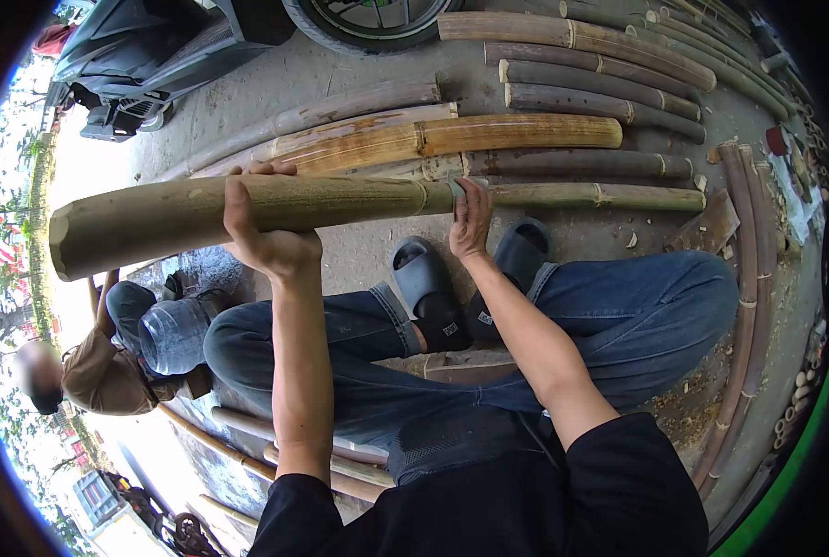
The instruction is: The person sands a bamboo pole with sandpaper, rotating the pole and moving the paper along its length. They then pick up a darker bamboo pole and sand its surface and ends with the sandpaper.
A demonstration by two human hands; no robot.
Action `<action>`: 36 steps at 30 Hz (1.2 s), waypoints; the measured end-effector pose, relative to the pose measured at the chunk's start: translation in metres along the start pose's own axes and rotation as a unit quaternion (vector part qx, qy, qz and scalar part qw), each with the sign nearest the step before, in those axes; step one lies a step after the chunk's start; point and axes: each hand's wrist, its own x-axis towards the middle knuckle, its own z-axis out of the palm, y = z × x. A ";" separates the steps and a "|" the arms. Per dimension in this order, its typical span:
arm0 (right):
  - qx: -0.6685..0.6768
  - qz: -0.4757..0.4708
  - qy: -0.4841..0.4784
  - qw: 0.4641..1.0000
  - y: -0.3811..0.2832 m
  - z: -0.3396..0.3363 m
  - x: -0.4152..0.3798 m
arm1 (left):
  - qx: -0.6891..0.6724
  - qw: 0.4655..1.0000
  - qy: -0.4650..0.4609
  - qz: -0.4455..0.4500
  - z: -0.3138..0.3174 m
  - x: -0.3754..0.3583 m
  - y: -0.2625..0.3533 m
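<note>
- A thick bamboo pole [275, 206] lies level across the view, above the person's knees.
- The left hand [264, 232] wraps around the pole from below, fingers curled over its top.
- The right hand [471, 223] presses a small grey pad [458, 186] against the pole, near a node.
- More poles [451, 137] lie on the ground beyond it.
- Another person [108, 367] sits left of the pole's thick end.

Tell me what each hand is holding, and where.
Left hand grips the bamboo pole around its thick mid-section. Right hand presses a small pale pad against it, near a node.
</note>
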 end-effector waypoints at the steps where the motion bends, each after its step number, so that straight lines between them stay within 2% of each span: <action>1: 0.000 0.000 0.002 1.000 -0.009 0.001 0.008 | -0.017 0.999 -0.029 0.005 -0.003 -0.001 -0.001; 5: 0.134 -0.051 -0.022 0.989 -0.090 0.004 0.054 | -0.065 0.995 -0.075 0.013 -0.011 -0.007 -0.001; 8: 0.165 -0.067 -0.063 0.982 -0.136 -0.005 0.068 | -0.098 0.988 -0.111 0.040 -0.014 -0.001 -0.003; 10: 0.167 -0.088 -0.033 0.982 -0.114 0.004 0.061 | -0.094 0.990 -0.106 0.028 -0.018 0.002 -0.006; 12: 0.107 -0.044 0.003 0.993 -0.066 0.009 0.042 | -0.092 0.990 -0.103 0.018 -0.018 0.006 -0.008; 14: 0.041 0.024 -0.011 0.999 -0.005 0.007 0.017 | -0.051 0.996 -0.067 -0.018 -0.021 0.007 -0.007; 17: 0.048 0.015 -0.019 0.999 -0.021 0.006 0.022 | -0.054 0.997 -0.064 -0.001 -0.022 -0.001 -0.007; 21: 0.146 -0.055 -0.059 0.986 -0.144 0.000 0.050 | -0.064 0.995 -0.075 -0.010 -0.024 0.002 -0.008; 22: 0.146 -0.057 -0.059 0.986 -0.141 0.001 0.049 | -0.065 0.995 -0.074 -0.009 -0.027 0.003 -0.009; 24: 0.118 -0.121 0.000 0.986 -0.123 0.006 0.041 | -0.076 0.995 -0.061 -0.015 -0.033 0.003 -0.011; 27: 0.026 -0.013 0.016 0.999 -0.028 0.006 0.011 | -0.075 0.995 -0.058 -0.016 -0.038 0.003 -0.013; 30: -0.004 0.000 0.021 1.000 -0.018 -0.005 0.008 | -0.074 0.994 -0.078 -0.006 -0.032 -0.002 -0.011; 31: 0.059 0.000 0.006 0.998 -0.037 0.004 0.014 | -0.072 0.995 -0.073 -0.012 -0.029 -0.005 -0.009; 34: 0.115 -0.048 -0.024 0.992 -0.124 0.003 0.038 | -0.104 0.991 -0.078 -0.009 -0.023 -0.004 -0.007; 36: 0.115 -0.075 -0.011 0.991 -0.117 0.005 0.036 | -0.102 0.989 -0.106 -0.007 -0.029 -0.001 -0.010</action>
